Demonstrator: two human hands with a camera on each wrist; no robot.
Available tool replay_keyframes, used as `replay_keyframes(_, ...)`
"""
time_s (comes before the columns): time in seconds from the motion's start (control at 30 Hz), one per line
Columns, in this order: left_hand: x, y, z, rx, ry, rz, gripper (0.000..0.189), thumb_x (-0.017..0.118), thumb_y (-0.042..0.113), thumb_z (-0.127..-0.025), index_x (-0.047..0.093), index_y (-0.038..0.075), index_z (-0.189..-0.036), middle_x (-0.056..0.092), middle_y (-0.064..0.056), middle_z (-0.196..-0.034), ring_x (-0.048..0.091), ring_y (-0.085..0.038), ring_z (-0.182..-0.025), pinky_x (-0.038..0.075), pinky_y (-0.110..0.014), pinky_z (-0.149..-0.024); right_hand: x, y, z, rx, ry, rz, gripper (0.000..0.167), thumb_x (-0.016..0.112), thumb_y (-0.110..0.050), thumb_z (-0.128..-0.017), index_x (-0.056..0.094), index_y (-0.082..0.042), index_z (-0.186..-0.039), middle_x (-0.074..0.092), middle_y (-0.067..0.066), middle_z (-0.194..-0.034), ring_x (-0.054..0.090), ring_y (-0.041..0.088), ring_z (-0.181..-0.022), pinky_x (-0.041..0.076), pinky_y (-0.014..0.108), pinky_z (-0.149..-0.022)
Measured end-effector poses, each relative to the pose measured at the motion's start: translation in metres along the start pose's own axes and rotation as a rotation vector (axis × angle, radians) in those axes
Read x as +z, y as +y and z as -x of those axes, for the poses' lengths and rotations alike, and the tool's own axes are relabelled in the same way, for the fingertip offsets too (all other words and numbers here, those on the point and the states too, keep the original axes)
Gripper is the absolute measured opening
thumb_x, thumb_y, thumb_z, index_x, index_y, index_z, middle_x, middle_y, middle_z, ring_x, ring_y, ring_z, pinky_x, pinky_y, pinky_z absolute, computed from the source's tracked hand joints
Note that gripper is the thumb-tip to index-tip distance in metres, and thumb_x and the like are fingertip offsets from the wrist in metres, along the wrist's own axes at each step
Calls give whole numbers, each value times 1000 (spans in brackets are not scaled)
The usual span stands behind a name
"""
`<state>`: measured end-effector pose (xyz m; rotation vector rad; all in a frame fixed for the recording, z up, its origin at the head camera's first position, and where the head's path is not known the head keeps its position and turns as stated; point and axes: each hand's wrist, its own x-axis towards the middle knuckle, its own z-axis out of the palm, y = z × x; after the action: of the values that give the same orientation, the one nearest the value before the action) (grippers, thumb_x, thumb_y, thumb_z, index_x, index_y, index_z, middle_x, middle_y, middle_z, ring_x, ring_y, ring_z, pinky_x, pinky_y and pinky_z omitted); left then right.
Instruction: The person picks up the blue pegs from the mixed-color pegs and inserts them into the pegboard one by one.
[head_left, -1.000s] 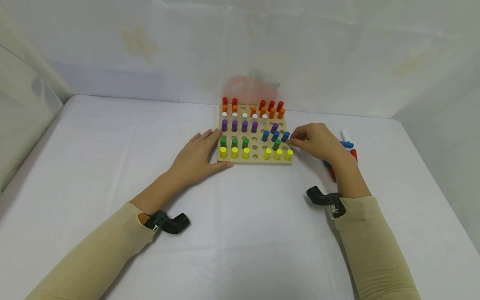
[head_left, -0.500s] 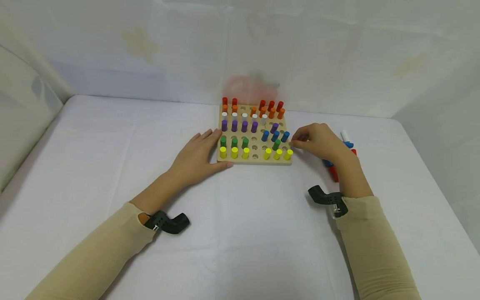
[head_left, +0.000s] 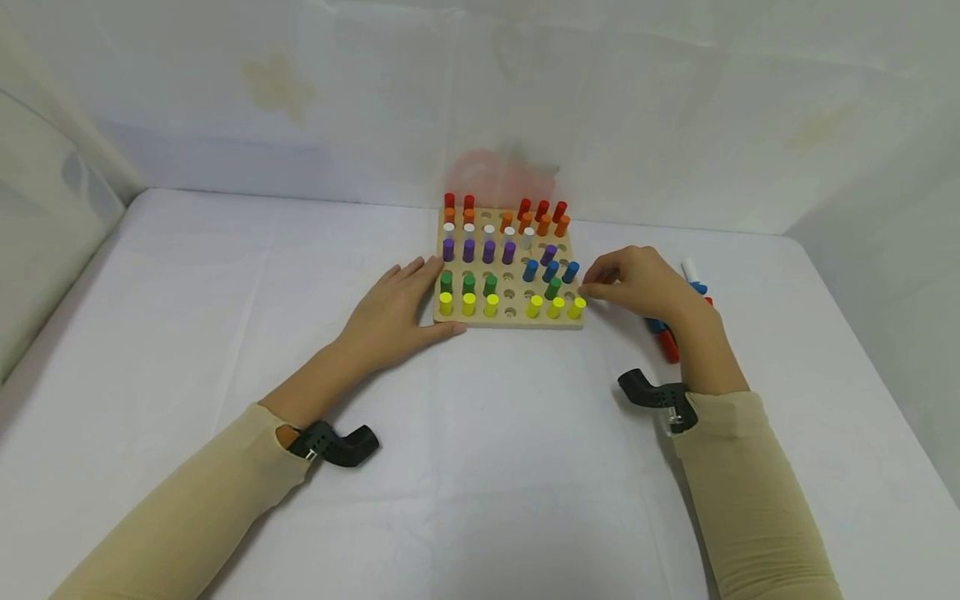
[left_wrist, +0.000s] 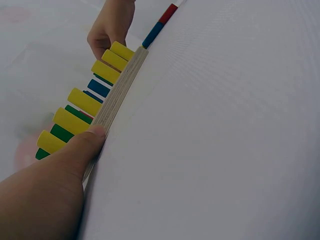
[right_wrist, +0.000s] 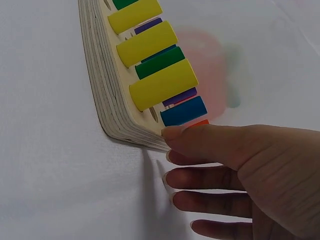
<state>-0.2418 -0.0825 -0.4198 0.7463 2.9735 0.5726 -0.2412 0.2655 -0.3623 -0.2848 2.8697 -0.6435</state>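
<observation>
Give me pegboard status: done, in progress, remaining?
Done: the pegboard carries pegs in colour rows; yellow pegs fill the front row except one hole.
In hand: the left hand rests against the pegboard; the right hand is at its right edge, no peg visible in it.
Remaining, likely: the other open holes, with loose pegs lying near the right hand.

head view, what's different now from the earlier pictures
The right hand shifted slightly: its fingers moved toward the front along the right edge of the board, and its wrist slid right, showing more of the lower loose red peg. Nothing was visibly gripped or let go. The standing pegs and the left hand stayed put.
</observation>
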Motion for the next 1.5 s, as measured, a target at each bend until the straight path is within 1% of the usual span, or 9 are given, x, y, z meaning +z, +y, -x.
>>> replay_keyframes(0.4, 3, -1, 0, -9, -8, 3, 102, 64, 70, -86, 26, 13, -161, 32, -9, -166, 25, -30, -157, 18, -49, -131, 3, 2, -1, -7, -13, 11, 26, 71, -31, -94, 76, -9, -107, 76, 9, -102, 60, 26, -99, 53, 43, -87)
replay_keyframes(0.67, 1, -1, 0, 2, -5, 1, 102, 63, 70, -86, 26, 12, -161, 32, -10, -166, 25, -31, -157, 18, -48, -131, 3, 1, -2, -23, -14, 22, 28, 70, -32, -95, 76, -8, -108, 75, 9, -104, 61, 25, -98, 53, 42, -86)
replay_keyframes(1.0, 0, -1, -2, -2, -6, 0, 102, 64, 70, -86, 25, 14, -162, 33, -9, -166, 25, -30, -157, 18, -49, -131, 4, 1, -5, -12, -14, 22, 31, 69, -35, -95, 76, -9, -109, 74, 10, -106, 60, 26, -99, 54, 42, -86)
replay_keyframes(1.27, -1, -1, -3, 12, -7, -8, 102, 63, 69, -87, 24, 12, -162, 32, -11, -166, 25, -31, -157, 18, -48, -131, 6, 1, -7, -7, -10, 22, 33, 70, -37, -95, 75, -8, -110, 73, 11, -108, 61, 27, -100, 55, 44, -89)
replay_keyframes(1.5, -1, 0, -2, 10, -2, -9, 103, 64, 70, -86, 25, 12, -162, 32, -11, -166, 25, -31, -157, 18, -48, -131, 8, 1, -8, 13, -12, 3, 35, 67, -37, -96, 75, -7, -113, 73, 12, -110, 62, 28, -102, 55, 47, -92)
